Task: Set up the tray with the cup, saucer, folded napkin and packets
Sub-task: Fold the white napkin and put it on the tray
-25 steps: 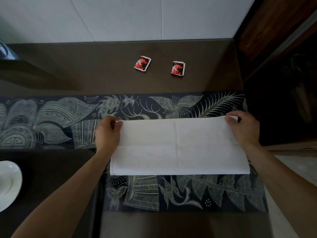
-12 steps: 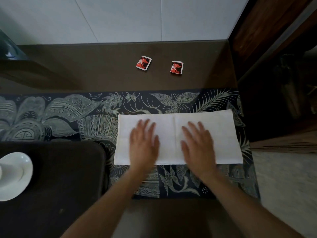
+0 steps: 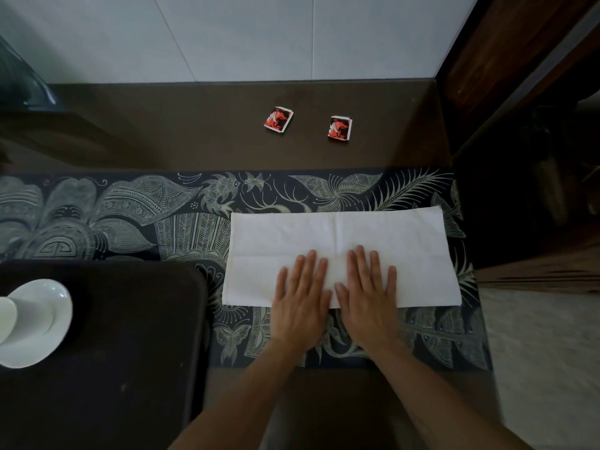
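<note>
A white napkin (image 3: pixel 341 241), folded into a long rectangle, lies flat on the patterned runner. My left hand (image 3: pixel 300 298) and my right hand (image 3: pixel 368 295) rest palm down, fingers spread, side by side on its near edge at the middle. Two red packets (image 3: pixel 278 119) (image 3: pixel 340 127) lie on the brown counter beyond the runner. A dark tray (image 3: pixel 123 336) sits at the lower left. On it, at the left edge of the view, stand a white saucer (image 3: pixel 48 323) and a white cup (image 3: pixel 6 319), the cup cut off by the frame.
The dark batik runner (image 3: pixel 97 216) crosses the counter from left to right. A white tiled wall (image 3: pixel 227 37) closes the back. Dark wooden furniture (image 3: pixel 519 92) stands at the right, with pale floor (image 3: pixel 545 368) below it.
My hands let go of the napkin's far corners, laid it flat, and slid together toward its near edge. The view shifted, bringing the tray, saucer and cup further in.
</note>
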A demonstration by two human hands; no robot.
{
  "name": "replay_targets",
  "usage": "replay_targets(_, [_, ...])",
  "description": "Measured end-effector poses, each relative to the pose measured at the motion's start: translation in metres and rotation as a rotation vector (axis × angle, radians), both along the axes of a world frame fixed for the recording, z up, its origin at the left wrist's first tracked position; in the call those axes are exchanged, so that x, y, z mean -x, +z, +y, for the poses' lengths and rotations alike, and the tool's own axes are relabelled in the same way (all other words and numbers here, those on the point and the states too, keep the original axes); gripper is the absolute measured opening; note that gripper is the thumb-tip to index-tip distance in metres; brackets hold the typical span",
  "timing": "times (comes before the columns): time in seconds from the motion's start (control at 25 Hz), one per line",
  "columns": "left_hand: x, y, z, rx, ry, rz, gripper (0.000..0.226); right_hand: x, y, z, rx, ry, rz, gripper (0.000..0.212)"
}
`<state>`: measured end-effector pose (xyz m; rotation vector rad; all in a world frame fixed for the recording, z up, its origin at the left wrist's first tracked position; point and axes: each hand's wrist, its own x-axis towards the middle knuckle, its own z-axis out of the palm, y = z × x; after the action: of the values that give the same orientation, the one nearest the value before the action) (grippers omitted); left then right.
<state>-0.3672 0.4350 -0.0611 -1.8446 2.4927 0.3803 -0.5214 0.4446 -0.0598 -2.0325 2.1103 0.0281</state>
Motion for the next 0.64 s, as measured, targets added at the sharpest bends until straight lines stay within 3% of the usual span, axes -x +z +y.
replay_targets(0.32, [-0.097, 0.004, 0.003, 0.014, 0.22, -0.023, 0.067, 0.089, -0.003, 0.025, 0.033, -0.246, 0.038, 0.073])
replay_targets(0.44, [-0.1, 0.005, 0.004, -0.016, 0.218, -0.017, 0.068, 0.097, -0.003, 0.032, 0.039, -0.344, -0.006, 0.074])
replay_targets(0.64, [-0.096, 0.014, 0.001, -0.098, 0.237, 0.019, 0.071, 0.098, 0.0, 0.033, 0.017, -0.337, -0.02, 0.076])
